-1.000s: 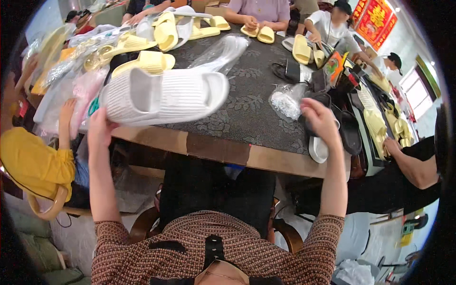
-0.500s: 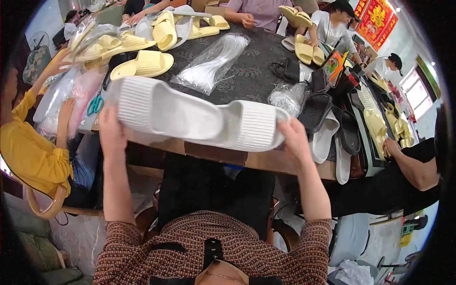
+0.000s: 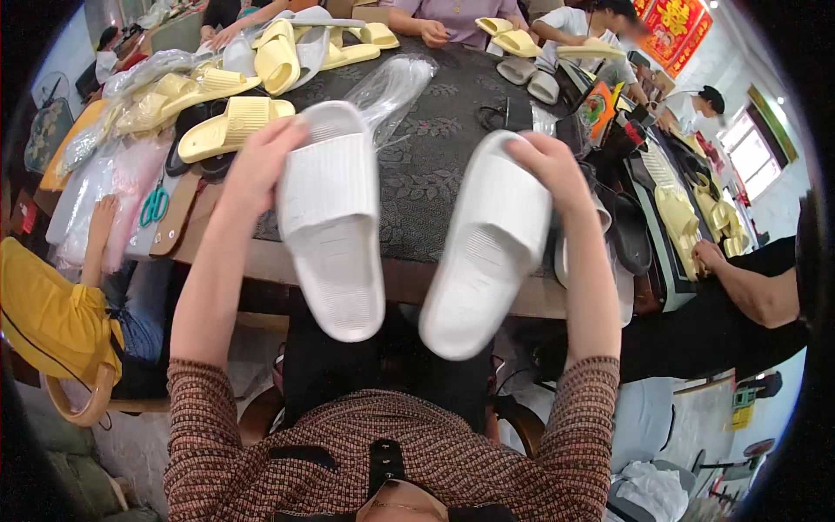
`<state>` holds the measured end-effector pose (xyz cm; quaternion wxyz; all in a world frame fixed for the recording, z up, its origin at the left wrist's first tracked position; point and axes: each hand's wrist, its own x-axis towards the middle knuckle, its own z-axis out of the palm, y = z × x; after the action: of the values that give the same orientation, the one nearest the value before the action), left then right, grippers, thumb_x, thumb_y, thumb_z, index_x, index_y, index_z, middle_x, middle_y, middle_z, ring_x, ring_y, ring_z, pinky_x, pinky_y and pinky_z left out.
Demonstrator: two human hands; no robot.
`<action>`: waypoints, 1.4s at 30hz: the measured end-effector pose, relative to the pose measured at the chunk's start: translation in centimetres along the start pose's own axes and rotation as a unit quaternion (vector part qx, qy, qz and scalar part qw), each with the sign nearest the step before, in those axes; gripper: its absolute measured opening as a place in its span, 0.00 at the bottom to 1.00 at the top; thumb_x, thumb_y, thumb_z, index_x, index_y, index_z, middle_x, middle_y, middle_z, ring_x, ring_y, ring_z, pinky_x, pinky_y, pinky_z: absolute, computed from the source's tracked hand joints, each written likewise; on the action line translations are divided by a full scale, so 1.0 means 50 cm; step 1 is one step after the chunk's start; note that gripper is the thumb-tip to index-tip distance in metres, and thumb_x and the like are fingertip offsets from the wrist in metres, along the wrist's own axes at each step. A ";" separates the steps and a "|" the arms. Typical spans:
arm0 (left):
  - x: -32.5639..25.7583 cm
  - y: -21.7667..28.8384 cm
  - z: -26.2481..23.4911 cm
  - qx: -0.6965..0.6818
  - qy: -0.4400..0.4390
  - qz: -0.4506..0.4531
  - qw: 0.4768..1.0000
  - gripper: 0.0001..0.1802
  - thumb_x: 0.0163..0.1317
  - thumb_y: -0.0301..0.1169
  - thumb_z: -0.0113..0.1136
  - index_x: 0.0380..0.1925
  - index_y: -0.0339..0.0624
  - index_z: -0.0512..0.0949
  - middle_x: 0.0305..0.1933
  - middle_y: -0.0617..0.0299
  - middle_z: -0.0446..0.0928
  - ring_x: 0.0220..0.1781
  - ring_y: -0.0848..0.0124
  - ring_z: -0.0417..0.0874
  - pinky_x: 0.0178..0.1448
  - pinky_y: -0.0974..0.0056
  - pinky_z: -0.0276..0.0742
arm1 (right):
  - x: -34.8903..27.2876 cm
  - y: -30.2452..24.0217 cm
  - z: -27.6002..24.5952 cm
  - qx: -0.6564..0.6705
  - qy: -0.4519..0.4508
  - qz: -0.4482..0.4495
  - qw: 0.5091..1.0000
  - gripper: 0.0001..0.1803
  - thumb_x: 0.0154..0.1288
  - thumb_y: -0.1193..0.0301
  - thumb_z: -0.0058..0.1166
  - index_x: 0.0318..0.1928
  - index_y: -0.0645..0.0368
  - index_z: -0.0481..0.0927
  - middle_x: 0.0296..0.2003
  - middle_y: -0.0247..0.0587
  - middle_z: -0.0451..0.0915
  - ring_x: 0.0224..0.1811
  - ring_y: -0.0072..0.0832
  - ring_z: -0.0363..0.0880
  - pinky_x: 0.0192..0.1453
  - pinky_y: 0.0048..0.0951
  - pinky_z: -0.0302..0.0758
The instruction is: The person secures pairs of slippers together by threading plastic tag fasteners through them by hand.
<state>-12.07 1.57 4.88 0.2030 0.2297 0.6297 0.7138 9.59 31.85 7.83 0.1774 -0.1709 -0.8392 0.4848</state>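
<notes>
Two white slide sandals with ribbed straps hang apart over the table's near edge, toes away from me and heels toward me. My left hand [image 3: 271,161] is closed on the toe end of the left slide sandal [image 3: 332,217]. On the other side, my right hand [image 3: 550,170] grips the right slide sandal [image 3: 487,252] by its toe end, thumb over the strap's far edge. Both insoles face up toward me, and the right sandal leans with its heel inward. Fingers beneath the soles are hidden.
A clear plastic bag [image 3: 391,96] lies on the dark patterned table [image 3: 426,187]. Yellow slides [image 3: 230,129] and teal scissors [image 3: 155,205] are at the left. Dark slides [image 3: 628,235] stand at the right. Co-workers sit around the table, one in a yellow top [image 3: 52,304].
The pair, held sideways end to end, has been turned and parted into two upright sandals, one per hand. Both hands have moved up and the left one inward.
</notes>
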 end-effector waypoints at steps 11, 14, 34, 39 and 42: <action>-0.026 -0.146 0.150 0.433 -0.012 0.403 0.806 0.24 0.58 0.37 0.58 0.52 0.37 0.71 0.61 0.47 0.64 0.63 0.51 0.65 0.63 0.50 0.60 | 0.021 0.138 0.035 -0.189 0.066 -0.130 0.971 0.10 0.58 0.72 0.55 0.38 0.64 0.80 0.31 0.45 0.82 0.34 0.30 0.80 0.38 0.29 0.75; -0.119 -0.128 0.172 0.459 -0.141 0.395 0.783 0.26 0.55 0.44 0.61 0.51 0.44 0.73 0.62 0.49 0.63 0.65 0.49 0.61 0.65 0.45 0.55 | -0.036 0.208 0.036 -0.324 0.047 -0.118 0.938 0.10 0.58 0.73 0.53 0.39 0.63 0.79 0.33 0.50 0.81 0.37 0.40 0.81 0.41 0.34 0.76; -0.193 -0.136 0.126 0.485 -0.313 0.363 0.732 0.20 0.49 0.25 0.61 0.45 0.41 0.72 0.57 0.50 0.66 0.60 0.49 0.66 0.60 0.51 0.64 | -0.053 0.263 0.068 -0.500 0.149 -0.090 0.848 0.04 0.60 0.76 0.46 0.36 0.61 0.73 0.34 0.53 0.75 0.35 0.46 0.80 0.37 0.41 0.78; -0.213 -0.162 0.150 0.474 -0.293 0.355 0.751 0.22 0.48 0.32 0.65 0.45 0.45 0.73 0.59 0.50 0.63 0.59 0.48 0.65 0.59 0.49 0.63 | -0.076 0.224 0.055 -0.376 0.190 -0.113 0.900 0.09 0.63 0.75 0.43 0.42 0.62 0.73 0.38 0.56 0.77 0.37 0.52 0.78 0.41 0.45 0.75; -0.216 -0.187 0.160 0.462 -0.271 0.378 0.755 0.23 0.46 0.37 0.68 0.44 0.46 0.73 0.59 0.51 0.64 0.58 0.48 0.65 0.58 0.48 0.64 | -0.110 0.166 0.066 -0.305 0.204 -0.129 0.921 0.10 0.62 0.77 0.44 0.43 0.63 0.73 0.38 0.57 0.78 0.39 0.51 0.78 0.41 0.42 0.75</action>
<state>1.35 2.92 -4.37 -0.0522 0.6984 0.6638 0.2624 13.84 30.75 -1.71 0.3454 -0.2020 -0.9068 0.1329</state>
